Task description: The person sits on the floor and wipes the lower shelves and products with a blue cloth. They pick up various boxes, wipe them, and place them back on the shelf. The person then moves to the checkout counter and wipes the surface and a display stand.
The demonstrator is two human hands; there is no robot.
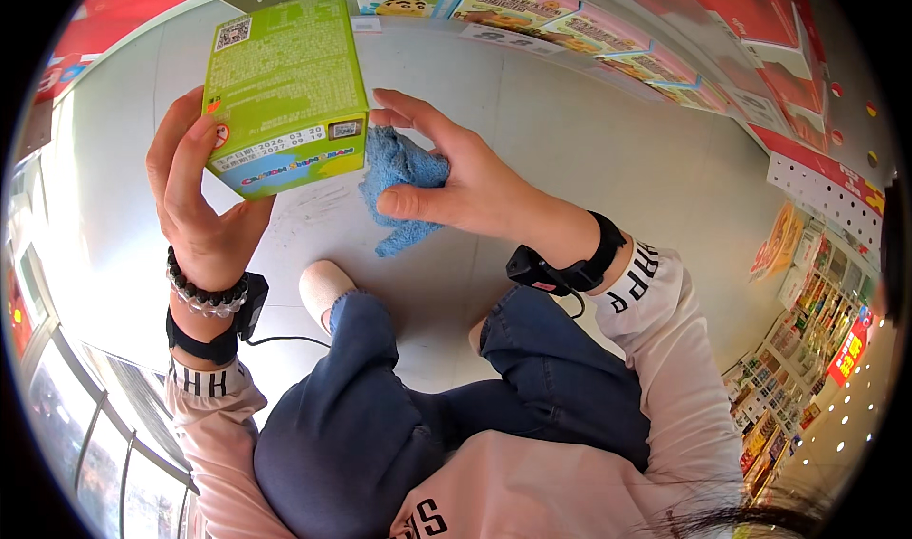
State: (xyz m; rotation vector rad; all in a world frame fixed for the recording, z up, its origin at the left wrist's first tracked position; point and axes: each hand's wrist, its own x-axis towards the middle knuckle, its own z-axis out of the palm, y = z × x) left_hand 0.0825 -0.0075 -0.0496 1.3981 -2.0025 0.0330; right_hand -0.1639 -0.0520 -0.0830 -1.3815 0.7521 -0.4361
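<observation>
Cloth (403, 164) partly hidden, shelved green carton (408, 0) cropped

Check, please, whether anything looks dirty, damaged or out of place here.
Dark smudges mark the pale floor, visible between the green box in the left hand and the left shoe; they stand out against the cleaner surface around.

You are facing a pale tiled floor (589, 169), with dark scuff marks (312, 202) showing on it. Along the floor's far edge, shelving (689, 55) is holding a row of pink-topped boxes (598, 31). Beyond the floor's right edge, you are seeing crowded racks (787, 344) and a red sign (848, 346). Past its left edge, framed glass panes (59, 411) are glowing brightly, and the nearby tiles are gleaming.
</observation>
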